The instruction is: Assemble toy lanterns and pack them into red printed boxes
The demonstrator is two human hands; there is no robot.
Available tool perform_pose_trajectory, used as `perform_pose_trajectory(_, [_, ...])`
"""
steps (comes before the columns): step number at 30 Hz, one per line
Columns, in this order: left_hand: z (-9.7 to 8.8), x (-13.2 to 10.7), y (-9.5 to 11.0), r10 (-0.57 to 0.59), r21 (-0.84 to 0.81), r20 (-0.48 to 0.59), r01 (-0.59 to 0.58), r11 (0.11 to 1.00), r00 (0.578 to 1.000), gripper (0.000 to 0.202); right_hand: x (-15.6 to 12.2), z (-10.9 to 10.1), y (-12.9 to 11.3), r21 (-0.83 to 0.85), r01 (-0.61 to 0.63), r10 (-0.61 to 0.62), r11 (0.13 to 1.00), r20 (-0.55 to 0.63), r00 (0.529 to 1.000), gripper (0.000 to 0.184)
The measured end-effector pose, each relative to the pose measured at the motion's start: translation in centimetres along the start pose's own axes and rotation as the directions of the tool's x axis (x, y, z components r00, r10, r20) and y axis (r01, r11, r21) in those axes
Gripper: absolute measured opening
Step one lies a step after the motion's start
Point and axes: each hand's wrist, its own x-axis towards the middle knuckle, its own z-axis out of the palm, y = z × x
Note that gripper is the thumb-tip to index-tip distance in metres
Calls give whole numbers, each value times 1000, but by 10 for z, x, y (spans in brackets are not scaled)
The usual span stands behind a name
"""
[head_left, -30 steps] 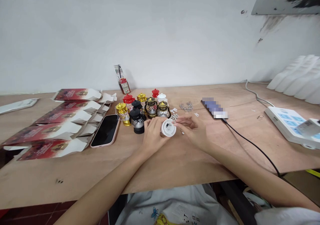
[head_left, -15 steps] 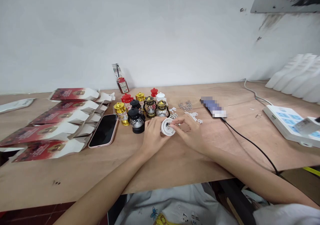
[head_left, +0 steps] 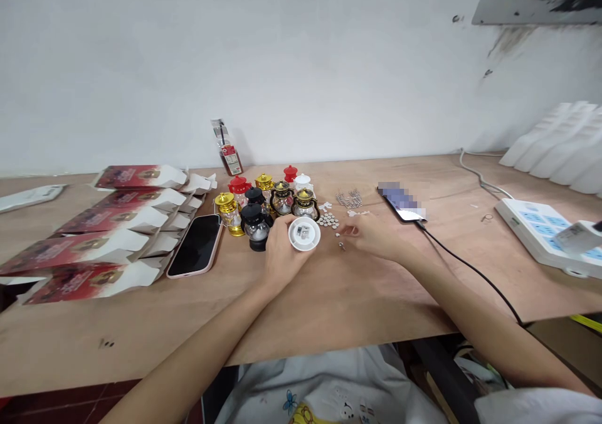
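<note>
My left hand (head_left: 281,251) is closed around a white mini lantern (head_left: 305,243), its round underside turned up toward me. Small dark and metallic parts show in the recess of that base; the rest of the lantern is hidden behind it. To the right, my right hand (head_left: 369,236) is low over the table with its fingers drawn together, and whatever may be between the fingertips cannot be made out. Several round button cells (head_left: 328,221) lie just left of those fingers. A small metal piece (head_left: 342,246) lies below the fingertips.
Several mini lanterns (head_left: 257,223) stand behind my left hand. Metal screws (head_left: 348,198) and white plastic pieces (head_left: 358,213) lie further back. Red boxes (head_left: 101,251) and a phone (head_left: 195,246) lie left; a charging phone (head_left: 401,206) and a power strip (head_left: 548,233) are right.
My right hand has left the lantern's base and moved right to the table beside the button cells. My left hand has shifted slightly left, tilting the lantern's base more toward me.
</note>
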Motion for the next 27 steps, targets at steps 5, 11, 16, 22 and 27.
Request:
perform_pose_trajectory(5, [1, 0, 1, 48, 10, 10, -48, 999, 999, 43, -1, 8, -5, -114, 99, -85, 989, 117, 989, 20])
perform_pose_trajectory(11, [1, -1, 2, 85, 12, 26, -86, 996, 996, 42, 0, 11, -5, -156, 177, -155, 972, 145, 977, 25])
perform_pose_trajectory(16, [1, -1, 2, 91, 11, 29, -92, 996, 995, 41, 1, 9, -1, 17, 100, -102, 995, 175, 979, 23])
perform_pose_trajectory(22, [1, -1, 1, 86, 17, 41, -87, 996, 995, 41, -3, 11, -15, 418, 169, -72, 893, -239, 968, 7])
perform_pose_trajectory(27, [4, -4, 2, 124, 41, 54, -126, 991, 991, 36, -12, 21, -41, 569, 372, -36, 734, -514, 857, 16])
